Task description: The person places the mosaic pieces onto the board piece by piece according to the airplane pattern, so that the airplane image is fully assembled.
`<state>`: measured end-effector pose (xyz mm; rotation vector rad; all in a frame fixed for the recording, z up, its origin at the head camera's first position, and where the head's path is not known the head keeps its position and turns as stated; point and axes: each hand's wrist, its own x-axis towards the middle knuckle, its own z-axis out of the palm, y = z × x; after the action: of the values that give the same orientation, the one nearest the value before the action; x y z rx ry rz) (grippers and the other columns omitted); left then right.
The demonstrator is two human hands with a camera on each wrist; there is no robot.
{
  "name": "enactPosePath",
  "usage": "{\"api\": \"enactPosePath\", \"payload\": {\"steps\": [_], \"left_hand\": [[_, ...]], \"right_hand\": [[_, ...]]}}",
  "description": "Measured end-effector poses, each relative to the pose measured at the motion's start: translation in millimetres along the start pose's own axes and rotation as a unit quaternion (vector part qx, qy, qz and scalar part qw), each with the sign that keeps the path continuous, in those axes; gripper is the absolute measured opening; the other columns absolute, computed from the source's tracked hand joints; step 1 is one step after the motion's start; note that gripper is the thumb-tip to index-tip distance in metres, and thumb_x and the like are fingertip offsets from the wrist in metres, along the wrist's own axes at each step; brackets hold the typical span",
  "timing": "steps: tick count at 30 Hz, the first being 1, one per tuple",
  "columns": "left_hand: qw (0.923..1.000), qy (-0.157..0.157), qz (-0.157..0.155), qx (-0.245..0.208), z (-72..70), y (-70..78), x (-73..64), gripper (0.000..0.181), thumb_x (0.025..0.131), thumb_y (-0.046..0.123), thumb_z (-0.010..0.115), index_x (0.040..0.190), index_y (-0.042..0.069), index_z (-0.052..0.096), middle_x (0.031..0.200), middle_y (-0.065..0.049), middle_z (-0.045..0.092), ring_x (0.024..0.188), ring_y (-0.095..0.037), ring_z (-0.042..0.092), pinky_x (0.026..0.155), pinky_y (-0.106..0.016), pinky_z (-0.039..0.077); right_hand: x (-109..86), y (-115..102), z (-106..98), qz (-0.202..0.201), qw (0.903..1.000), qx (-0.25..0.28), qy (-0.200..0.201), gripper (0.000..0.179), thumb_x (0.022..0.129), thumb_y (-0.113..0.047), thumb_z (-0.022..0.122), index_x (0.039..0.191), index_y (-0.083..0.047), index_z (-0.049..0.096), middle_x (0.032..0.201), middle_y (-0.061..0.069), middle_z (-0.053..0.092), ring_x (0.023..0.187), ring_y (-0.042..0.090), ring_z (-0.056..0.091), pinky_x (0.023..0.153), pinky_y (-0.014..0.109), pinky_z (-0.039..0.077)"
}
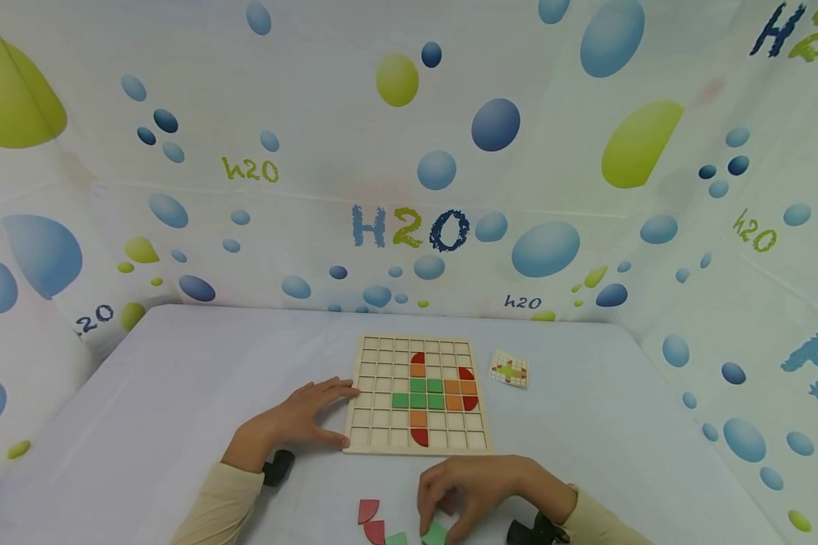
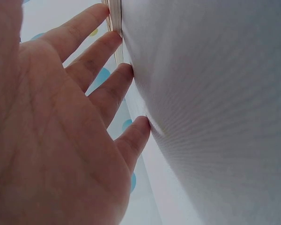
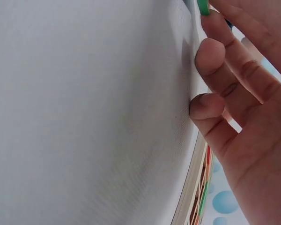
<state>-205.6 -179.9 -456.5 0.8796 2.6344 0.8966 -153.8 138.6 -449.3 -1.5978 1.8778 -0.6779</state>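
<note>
A wooden grid board [image 1: 382, 431] lies on the table, holding green square tiles [image 1: 418, 386], orange square tiles [image 1: 453, 387] and red quarter-round tiles [image 1: 419, 437]. My left hand [image 1: 298, 418] rests at its left side, fingers spread and fairly straight, fingertips and thumb at the edge. In the left wrist view, fingertips meet the board's edge [image 2: 115, 21] and the white cloth. Below the board's front edge, my right hand [image 1: 473, 488] pinches a green square tile [image 1: 435, 534] between thumb and index finger. The right wrist view catches only the tile's end [image 3: 204, 6]; its other fingers curl loosely.
Left of the right hand lie loose red quarter-round tiles [image 1: 368, 509] and another green tile [image 1: 397, 539], cut off by the frame's bottom. A small pattern card [image 1: 510, 369] sits right of the board. A printed curtain [image 1: 313, 174] hangs behind the white-covered table [image 1: 586, 424].
</note>
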Motion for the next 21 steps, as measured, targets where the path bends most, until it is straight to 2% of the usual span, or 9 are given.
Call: {"api": "enactPosePath", "payload": {"steps": [6, 13, 21], "left_hand": [[1.0000, 0.002, 0.008, 0.006, 0.2, 0.0, -0.3, 0.078, 0.076, 0.041, 0.081, 0.140, 0.009, 0.050, 0.150, -0.021, 0.039, 0.141, -0.045, 0.028, 0.113, -0.066, 0.015], [1.0000, 0.002, 0.006, 0.005, -0.3, 1.7, -1.7, 0.078, 0.076, 0.040, 0.082, 0.140, 0.009, 0.050, 0.150, -0.020, 0.039, 0.141, -0.044, 0.028, 0.113, -0.066, 0.015], [0.9999, 0.004, 0.002, 0.012, 1.4, -1.5, 0.3, 0.079, 0.076, 0.042, 0.082, 0.140, 0.009, 0.050, 0.151, -0.019, 0.039, 0.142, -0.043, 0.028, 0.114, -0.065, 0.015]], "right_hand": [[-0.8, 0, -2, 0.004, 0.9999, -0.007, 0.014, 0.022, 0.088, -0.011, 0.073, 0.110, -0.008, 0.071, 0.106, 0.003, 0.063, 0.079, 0.001, 0.052, 0.071, 0.012, 0.052], [-0.6, 4, -5, -0.015, 0.9981, -0.037, 0.047, 0.023, 0.086, -0.010, 0.075, 0.109, -0.008, 0.070, 0.104, 0.003, 0.063, 0.079, 0.005, 0.054, 0.069, 0.012, 0.051], [-0.5, 10, -12, -0.022, 0.9962, -0.028, 0.079, 0.021, 0.088, -0.012, 0.073, 0.109, -0.010, 0.069, 0.104, 0.002, 0.062, 0.078, 0.005, 0.054, 0.069, 0.013, 0.052]]}}
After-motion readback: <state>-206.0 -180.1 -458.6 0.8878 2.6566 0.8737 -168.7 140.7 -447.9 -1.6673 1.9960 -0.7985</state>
